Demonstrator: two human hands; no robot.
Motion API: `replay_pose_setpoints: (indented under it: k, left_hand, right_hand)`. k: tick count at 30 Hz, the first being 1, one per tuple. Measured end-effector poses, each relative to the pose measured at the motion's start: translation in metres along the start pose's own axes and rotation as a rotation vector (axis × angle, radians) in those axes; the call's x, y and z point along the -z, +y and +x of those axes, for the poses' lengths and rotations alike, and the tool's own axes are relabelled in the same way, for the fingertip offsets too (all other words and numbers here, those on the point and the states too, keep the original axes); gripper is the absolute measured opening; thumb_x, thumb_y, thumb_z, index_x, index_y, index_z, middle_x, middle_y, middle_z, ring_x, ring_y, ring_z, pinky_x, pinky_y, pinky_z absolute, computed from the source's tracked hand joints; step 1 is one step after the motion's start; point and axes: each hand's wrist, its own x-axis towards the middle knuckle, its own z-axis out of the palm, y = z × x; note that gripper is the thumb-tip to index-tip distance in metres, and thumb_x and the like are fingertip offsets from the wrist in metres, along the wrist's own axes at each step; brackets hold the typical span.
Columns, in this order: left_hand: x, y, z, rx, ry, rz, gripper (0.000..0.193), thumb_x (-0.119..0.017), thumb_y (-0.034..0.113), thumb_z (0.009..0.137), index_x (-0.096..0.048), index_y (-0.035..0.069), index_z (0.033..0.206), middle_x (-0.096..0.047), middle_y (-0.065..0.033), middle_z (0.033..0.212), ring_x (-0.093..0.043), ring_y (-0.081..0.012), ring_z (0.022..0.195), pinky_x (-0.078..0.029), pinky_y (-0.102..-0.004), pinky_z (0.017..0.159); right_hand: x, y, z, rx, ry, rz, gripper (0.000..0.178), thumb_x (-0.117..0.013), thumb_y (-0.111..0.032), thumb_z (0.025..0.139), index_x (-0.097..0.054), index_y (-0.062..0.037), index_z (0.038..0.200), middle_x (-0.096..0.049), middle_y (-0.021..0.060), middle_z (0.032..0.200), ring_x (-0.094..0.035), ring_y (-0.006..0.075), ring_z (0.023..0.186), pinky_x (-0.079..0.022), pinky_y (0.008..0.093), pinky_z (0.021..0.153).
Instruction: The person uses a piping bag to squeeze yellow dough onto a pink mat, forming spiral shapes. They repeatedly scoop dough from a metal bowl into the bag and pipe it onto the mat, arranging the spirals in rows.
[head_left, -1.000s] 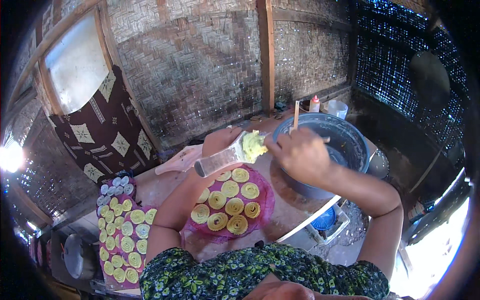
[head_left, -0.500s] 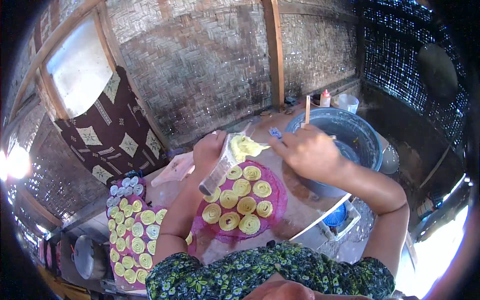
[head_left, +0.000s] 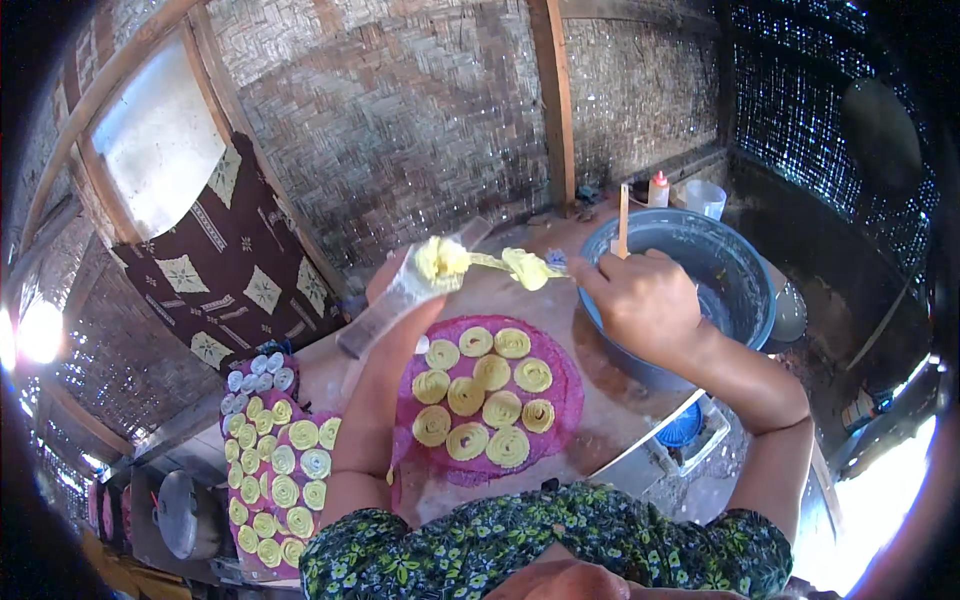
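At the frame's centre the table (head_left: 610, 400) is carrying a pink tray (head_left: 570, 400) of yellow coils. Above it, the left hand (head_left: 395, 285) is clasping a flat paddle (head_left: 400, 300); the right hand's (head_left: 645, 305) fingers are pinching a stick, dragging soft, sticky, tear-prone yellow dough (head_left: 525, 266) from it; best lifted underneath.

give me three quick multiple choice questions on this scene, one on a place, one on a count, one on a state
1. Where is the blue basin?
A. left of the pink plate
B. right of the pink plate
C. on the floor

2. How many yellow spirals lie on the pink plate?
A. four
B. nine
C. fifteen

3. What is on the flat board in the left hand?
A. yellow dough
B. nothing
C. a bottle

Answers:
1. B, it sits beside the plate under the right hand.
2. B, nine coils can be counted.
3. A, yellow dough sits at its upper end.
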Motion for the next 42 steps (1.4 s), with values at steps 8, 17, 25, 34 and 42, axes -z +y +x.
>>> replay_pose_setpoints:
  k: [8,17,25,34,42]
  left_hand:
    - [0.011,0.032,-0.023,-0.266,0.035,-0.278,0.042,-0.075,0.036,0.062,-0.056,0.011,0.089,-0.057,-0.0107,0.068,-0.060,-0.0296,0.064,-0.047,-0.0390,0.056]
    - [-0.012,-0.005,-0.023,0.028,-0.148,-0.289,0.028,-0.063,0.033,0.079,-0.063,0.013,0.099,-0.064,-0.0086,0.095,-0.060,-0.0243,0.088,-0.047,-0.0385,0.079]
    - [-0.012,0.050,-0.008,-0.183,0.076,-0.253,0.024,-0.065,0.027,0.077,-0.064,0.011,0.095,-0.066,-0.0070,0.091,-0.063,-0.0233,0.082,-0.049,-0.0365,0.074]
    - [-0.018,0.065,-0.001,-0.059,0.131,-0.287,0.034,-0.077,0.029,0.062,-0.059,0.012,0.086,-0.063,-0.0098,0.076,-0.062,-0.0302,0.072,-0.050,-0.0354,0.064]
    - [-0.059,0.038,0.016,-0.042,0.019,-0.143,0.043,-0.077,0.035,0.061,-0.059,0.013,0.093,-0.065,-0.0109,0.087,-0.063,-0.0311,0.081,-0.051,-0.0367,0.072]
  right_hand:
    - [0.006,-0.018,0.013,0.207,-0.003,0.019,0.031,-0.056,-0.014,0.070,-0.060,-0.0101,0.101,-0.052,0.0005,0.067,-0.056,0.0152,0.057,-0.044,0.0298,0.056]
    - [0.016,-0.008,-0.036,-0.119,-0.151,0.194,0.042,-0.056,-0.008,0.073,-0.056,-0.0078,0.115,-0.058,0.0071,0.075,-0.060,0.0220,0.066,-0.047,0.0335,0.059]
    - [-0.069,-0.081,-0.042,-0.603,-0.038,0.881,0.037,-0.049,0.001,0.084,-0.053,0.0000,0.121,-0.060,0.0266,0.087,-0.065,0.0300,0.081,-0.048,0.0416,0.071]
    - [-0.075,-0.045,-0.073,-0.753,-0.082,1.071,0.035,-0.050,-0.006,0.088,-0.052,0.0008,0.122,-0.059,0.0253,0.074,-0.058,0.0221,0.064,-0.048,0.0345,0.066]
    - [-0.039,-0.046,-0.088,-0.706,-0.298,1.333,0.041,-0.051,-0.006,0.083,-0.052,-0.0056,0.124,-0.059,0.0280,0.079,-0.064,0.0301,0.071,-0.047,0.0370,0.063]
